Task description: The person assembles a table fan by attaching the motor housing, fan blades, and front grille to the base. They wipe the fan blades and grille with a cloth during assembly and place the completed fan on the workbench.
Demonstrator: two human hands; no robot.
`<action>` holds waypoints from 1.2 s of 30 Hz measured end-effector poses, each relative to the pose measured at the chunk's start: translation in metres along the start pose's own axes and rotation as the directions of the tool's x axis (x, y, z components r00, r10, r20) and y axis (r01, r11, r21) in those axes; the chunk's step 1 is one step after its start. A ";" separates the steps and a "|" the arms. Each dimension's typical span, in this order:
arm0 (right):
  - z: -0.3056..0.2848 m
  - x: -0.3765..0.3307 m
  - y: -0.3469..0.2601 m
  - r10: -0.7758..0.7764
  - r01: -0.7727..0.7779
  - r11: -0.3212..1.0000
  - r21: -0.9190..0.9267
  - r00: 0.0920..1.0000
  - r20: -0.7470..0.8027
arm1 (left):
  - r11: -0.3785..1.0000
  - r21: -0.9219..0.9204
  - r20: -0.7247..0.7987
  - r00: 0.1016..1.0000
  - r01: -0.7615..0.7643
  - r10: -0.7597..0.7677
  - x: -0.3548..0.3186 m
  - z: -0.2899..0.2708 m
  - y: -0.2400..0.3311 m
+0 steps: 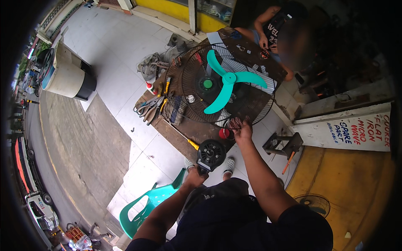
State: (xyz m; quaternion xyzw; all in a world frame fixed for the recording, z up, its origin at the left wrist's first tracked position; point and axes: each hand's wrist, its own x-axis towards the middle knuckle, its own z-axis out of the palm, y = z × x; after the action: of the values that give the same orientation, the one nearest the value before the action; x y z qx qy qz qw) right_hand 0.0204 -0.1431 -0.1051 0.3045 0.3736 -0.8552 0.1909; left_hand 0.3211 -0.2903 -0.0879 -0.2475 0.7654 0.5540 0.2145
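Note:
My left hand (196, 177) is closed around the lower end of a black round fan motor (211, 154), held up at the table's near edge. My right hand (242, 129) grips the near rim of a black wire fan guard (182, 85). Inside the guard's ring lies a turquoise three-bladed fan blade (229, 78). The guard is over a brown wooden table (167, 140). A yellow-handled screwdriver (193, 144) lies close to the motor. Beside my right hand is a small red round thing (224, 133), partly hidden.
Pliers and scissors-like tools (148, 109) and a red-and-white bottle (150, 88) lie at the table's left. Across it sits another person (272, 33) handling something small. A turquoise chair (155, 201) stands near left, a small metal stand (283, 144) at right, a large bin (69, 79) far left.

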 end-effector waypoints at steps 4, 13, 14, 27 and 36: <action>0.017 -0.002 0.019 -0.033 0.031 0.999 -0.035 0.998 -0.061 | 1.000 -0.011 0.013 1.000 0.016 -0.016 0.005 0.010 -0.014; 0.033 -0.007 -0.006 -0.253 0.245 0.925 -0.291 0.967 0.009 | 0.993 0.114 -0.008 1.000 -0.006 0.007 0.010 0.022 -0.020; 0.040 -0.007 -0.016 -0.346 0.335 0.904 -0.267 0.938 0.006 | 0.993 0.114 -0.009 1.000 -0.002 0.003 0.009 0.021 -0.018; 0.100 -0.023 -0.097 -0.792 0.849 0.238 -0.472 0.451 0.411 | 0.991 0.023 -0.014 0.991 -0.132 0.132 0.000 0.007 0.012; 0.103 -0.008 -0.114 -0.852 0.885 0.068 -0.460 0.292 0.434 | 0.997 0.035 -0.068 0.995 -0.066 0.068 0.006 0.010 0.006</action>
State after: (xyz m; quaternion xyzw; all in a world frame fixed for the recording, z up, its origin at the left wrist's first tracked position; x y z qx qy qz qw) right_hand -0.0754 -0.1465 0.0147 -0.0847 0.7357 -0.6206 -0.2579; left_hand 0.3133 -0.2799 -0.0903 -0.2371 0.7892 0.5393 0.1734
